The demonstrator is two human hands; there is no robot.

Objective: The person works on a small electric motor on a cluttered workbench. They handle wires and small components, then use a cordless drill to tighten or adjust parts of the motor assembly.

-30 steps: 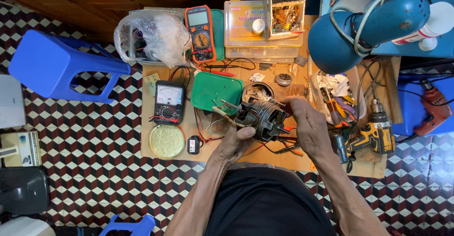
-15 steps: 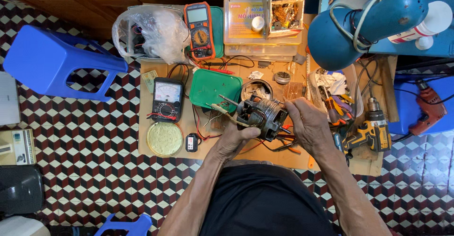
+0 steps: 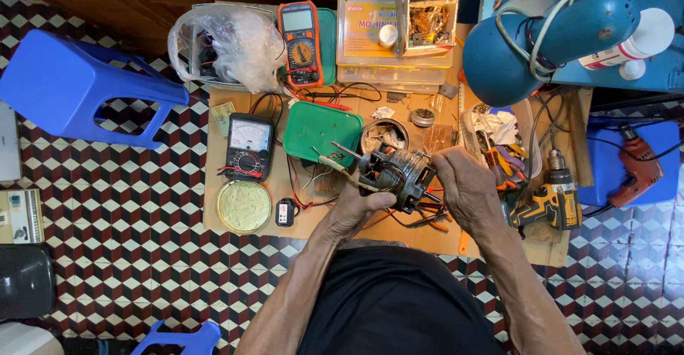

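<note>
The small electric motor (image 3: 394,172) sits cradled between both hands above the wooden board (image 3: 214,212), its long axis running along the shaft (image 3: 347,150), which sticks out up and to the left, away from the person. The left hand (image 3: 358,209) grips from below and slightly left, fingers curled closed around the near housing; the right hand (image 3: 467,184) clasps the opposite end, fingers wrapped shut over it, so both hands touch it and neither is nearer. The motor looks grey and metallic, with dark windings showing and thin wires (image 3: 313,180) trailing from it. Just beyond the shaft tip lies a green lid (image 3: 317,131); a yellow cordless drill (image 3: 545,202) rests right of the right hand.
</note>
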